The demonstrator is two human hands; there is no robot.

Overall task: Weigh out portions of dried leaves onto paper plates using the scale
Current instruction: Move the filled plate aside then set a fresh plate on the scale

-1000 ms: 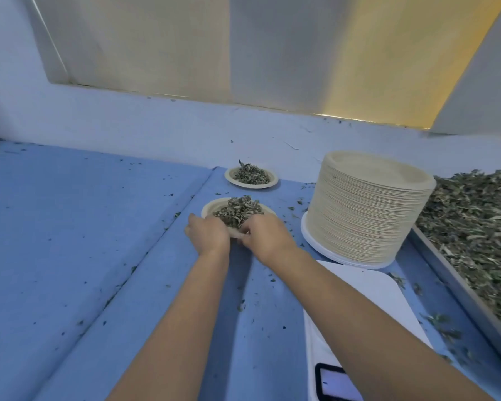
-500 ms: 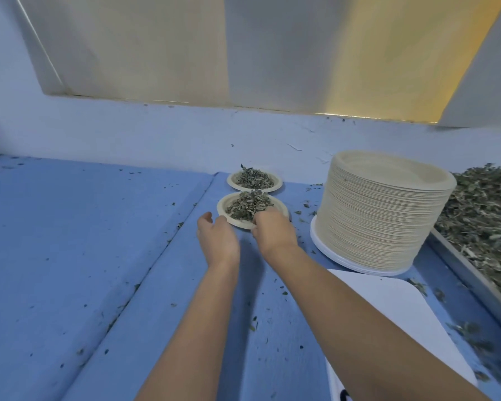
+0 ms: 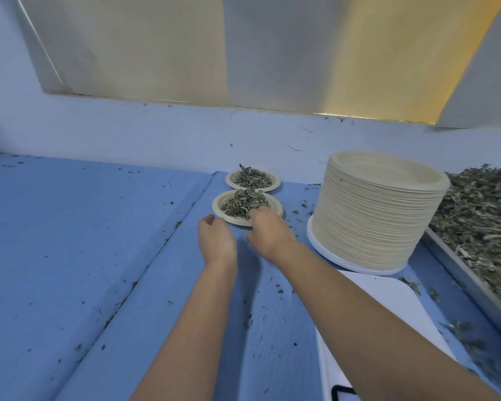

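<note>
Plate of dried leaves [image 3: 218,209]: just beyond your hands, nearer of two filled. Your left hand [image 3: 217,238]: loose, empty, short of its rim. Your right hand [image 3: 268,231]: fingertips [image 3: 254,214] on its near edge, grip unclear; nearer the plate stack [image 3: 379,215] rightward.

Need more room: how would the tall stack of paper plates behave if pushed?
The plate stack is tall and nested, so pushed high it probably shears or leans. Thin paper plates suggest it's light, likely sliding easily.
</note>
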